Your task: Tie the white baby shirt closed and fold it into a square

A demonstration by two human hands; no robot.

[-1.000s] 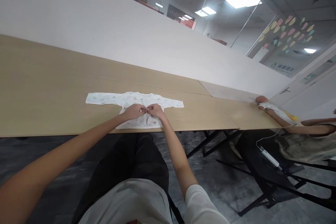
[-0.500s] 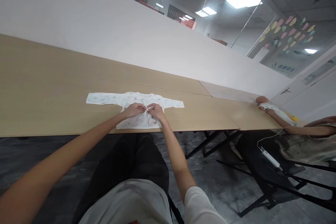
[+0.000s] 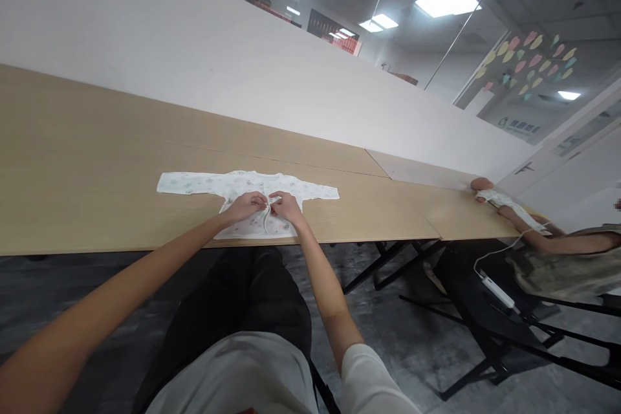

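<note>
A small white baby shirt (image 3: 242, 228) with a faint print lies on the wooden table (image 3: 97, 155), its long sleeves stretched out to both sides and its hem near the front edge. My left hand (image 3: 248, 205) pinches the front of the shirt just left of its centre opening. Close beside it, my right hand (image 3: 286, 206) has its fingers closed on the other edge of the opening. The fingertips nearly meet over the middle; any fastener between them is too small to make out.
A low white wall with glass above it (image 3: 233, 71) runs behind the table. At the far right, another person's arm (image 3: 557, 244) reaches to a doll in white clothing (image 3: 514, 207). A black chair (image 3: 478, 291) with a white power strip (image 3: 499, 292) stands below.
The shirt front, bunched up between my hands before, now lies flatter, with the opening's edge showing as a curved line down to the hem. Both hands stay at about the same place.
</note>
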